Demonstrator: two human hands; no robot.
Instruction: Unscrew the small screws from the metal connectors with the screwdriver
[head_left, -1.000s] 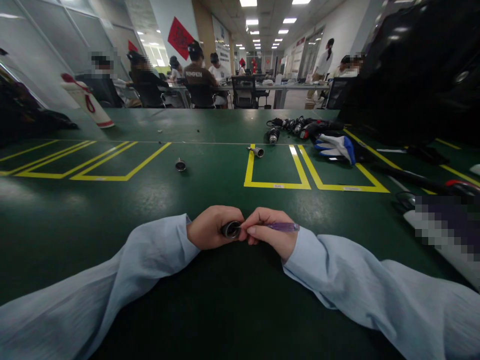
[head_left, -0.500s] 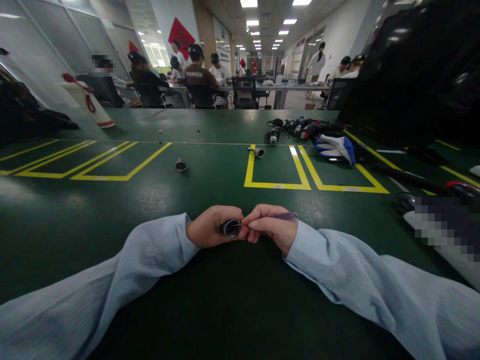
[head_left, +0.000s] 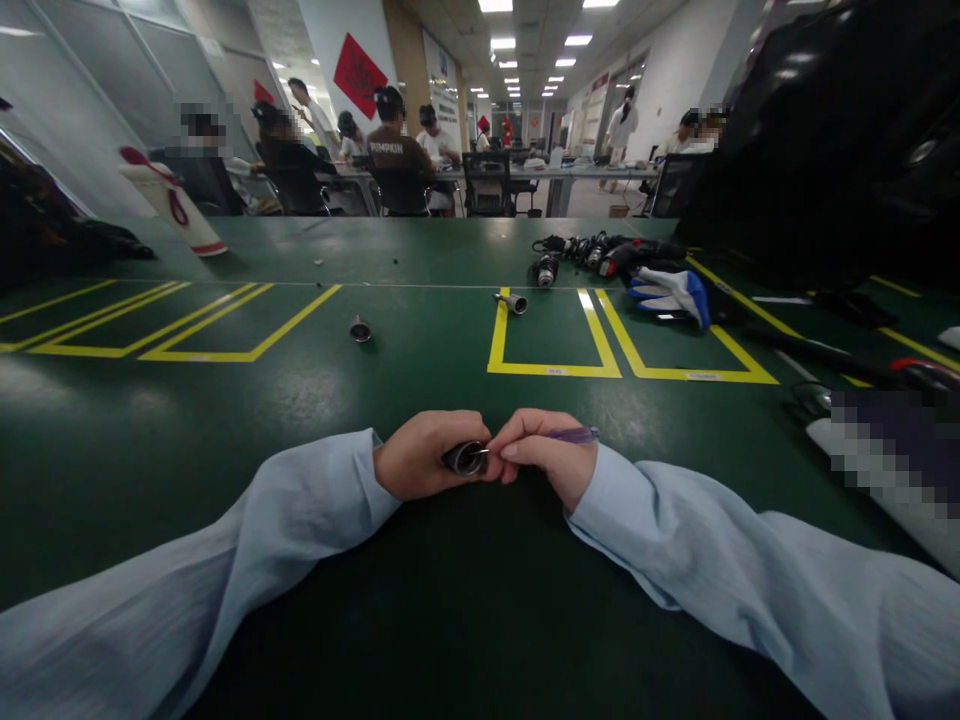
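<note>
My left hand [head_left: 420,458] is wrapped round a dark cylindrical part [head_left: 468,459], whose round metal-rimmed open end faces me. My right hand [head_left: 541,448] pinches a thin screwdriver [head_left: 576,435] with a see-through purple handle. Its slim metal shaft points left into the mouth of the part; the tip is hidden inside or against the rim. Both hands meet just above the green table, fingertips close together. Farther off lie a small metal cup-shaped part [head_left: 360,330] and a metal connector shell [head_left: 514,303] with a narrow end.
Yellow tape outlines mark the green table [head_left: 420,380]. Back right lie cables with metal connectors [head_left: 545,271] and a blue-and-white glove [head_left: 670,297]. A large black bag [head_left: 795,150] stands at the right. A white cylinder [head_left: 176,208] stands back left. Several people sit beyond.
The dark part has turned slightly in my left hand, and the purple handle has rotated a little. Both hands stay almost in place.
</note>
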